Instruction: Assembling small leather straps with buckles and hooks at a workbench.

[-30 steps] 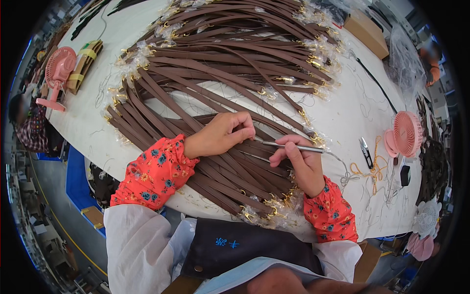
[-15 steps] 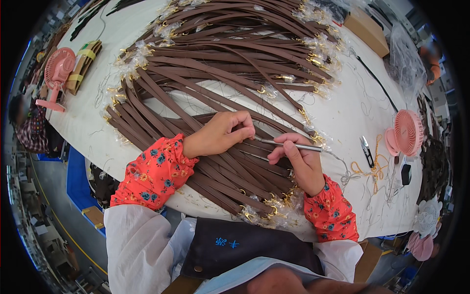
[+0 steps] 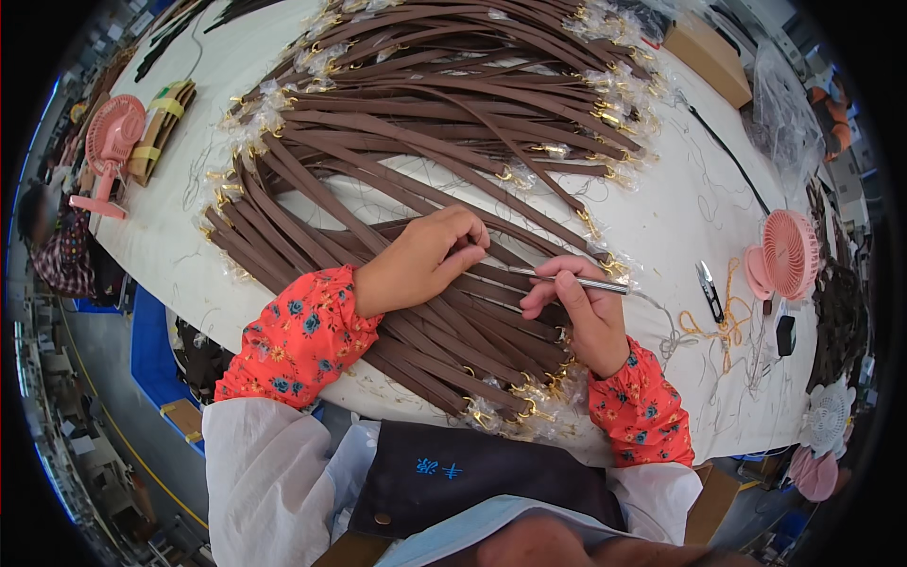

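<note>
Many dark brown straps (image 3: 406, 123) with gold metal clasps and clear plastic wrapping on their ends lie in overlapping layers on the white table. My left hand (image 3: 425, 260) rests over the nearer straps with thumb and forefinger pinched together. What they hold, if anything, is too small to make out. My right hand (image 3: 584, 307) is closed around a slim silver pen-shaped tool (image 3: 590, 283). A thin wire trails from the tool's rear end, and its tip points left, toward my left fingertips but a little apart from them.
Pink fans (image 3: 115, 137) stand at the left and right table edges. Thread snips (image 3: 710, 291) lie beside a yellow cord (image 3: 726, 331) at right. A cardboard box (image 3: 707, 64) and a clear plastic bag (image 3: 782, 118) sit at the far right. A blue bin (image 3: 151, 350) is below the left edge.
My right hand has shifted slightly right with the pen-shaped tool, so its tip now sits farther from my left fingertips. My left hand has moved slightly up and left, still pinched.
</note>
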Demonstrator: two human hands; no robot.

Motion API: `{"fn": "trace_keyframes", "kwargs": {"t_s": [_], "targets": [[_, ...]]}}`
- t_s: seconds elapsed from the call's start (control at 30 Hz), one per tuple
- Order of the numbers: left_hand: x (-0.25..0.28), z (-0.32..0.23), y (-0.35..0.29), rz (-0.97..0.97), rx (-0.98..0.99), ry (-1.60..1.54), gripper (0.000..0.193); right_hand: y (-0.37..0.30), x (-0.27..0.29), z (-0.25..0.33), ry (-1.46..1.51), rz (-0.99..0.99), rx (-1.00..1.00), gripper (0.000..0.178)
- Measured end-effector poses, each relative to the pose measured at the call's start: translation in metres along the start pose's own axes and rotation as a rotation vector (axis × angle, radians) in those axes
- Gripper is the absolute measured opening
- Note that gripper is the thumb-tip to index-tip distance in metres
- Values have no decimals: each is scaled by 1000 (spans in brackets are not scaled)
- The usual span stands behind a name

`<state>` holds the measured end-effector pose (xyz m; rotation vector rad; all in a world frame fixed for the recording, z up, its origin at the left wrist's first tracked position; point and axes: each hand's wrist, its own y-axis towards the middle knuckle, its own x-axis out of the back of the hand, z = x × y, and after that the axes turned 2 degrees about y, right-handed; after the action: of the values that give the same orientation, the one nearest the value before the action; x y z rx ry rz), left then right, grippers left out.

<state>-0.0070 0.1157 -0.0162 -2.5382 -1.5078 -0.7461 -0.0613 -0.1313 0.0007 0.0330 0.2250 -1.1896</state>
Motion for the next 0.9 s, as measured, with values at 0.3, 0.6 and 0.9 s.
{"fn": "trace_keyframes", "kwargs": {"t_s": [0.3, 0.6, 0.9], "targets": [[5, -6, -2, 98, -285, 465, 11, 2, -3, 3, -722, -25, 387, 17], [-1, -10, -8, 62, -580, 866, 14, 0, -3, -4, -1045, -8, 559, 20], [-2, -4, 0, 7, -454, 592, 12, 5, -2, -2, -974, -23, 578, 25]]}}
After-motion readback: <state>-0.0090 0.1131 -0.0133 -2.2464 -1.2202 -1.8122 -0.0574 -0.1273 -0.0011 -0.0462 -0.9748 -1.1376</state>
